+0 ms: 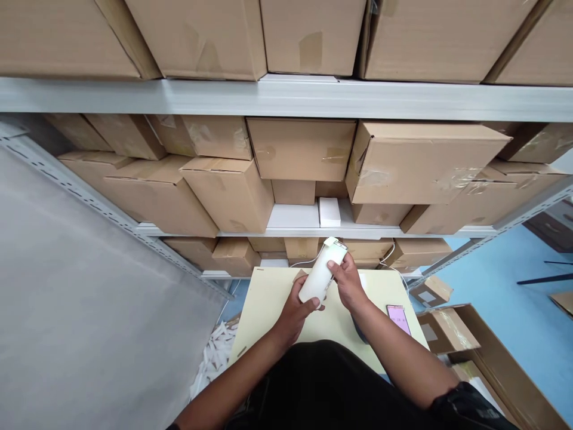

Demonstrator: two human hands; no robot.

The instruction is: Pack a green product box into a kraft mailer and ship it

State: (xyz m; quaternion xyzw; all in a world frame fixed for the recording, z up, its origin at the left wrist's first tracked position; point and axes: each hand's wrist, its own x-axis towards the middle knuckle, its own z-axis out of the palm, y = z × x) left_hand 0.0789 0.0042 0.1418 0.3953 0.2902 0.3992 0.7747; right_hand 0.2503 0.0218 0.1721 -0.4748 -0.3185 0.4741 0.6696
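A white cylindrical bottle (317, 276) with a pale flip-type cap is held at a tilt above the table, its top pointing away and to the right. My left hand (293, 313) is closed round its lower end, thumb along the near side. Near the cap, my right hand (347, 280) grips the upper right side with the thumb pressed on the body. Fingers behind the bottle are partly hidden. Below lies the pale yellow table (264, 298). A dark object (359, 332) is mostly covered by my right forearm.
A phone with a pink screen (398, 319) lies on the table's right. Ahead stands a metal shelf (295, 232) with cardboard boxes (304, 149) and a small white box (330, 212). Open cartons (496, 358) stand right on the blue floor; white scraps (215, 358) lie left.
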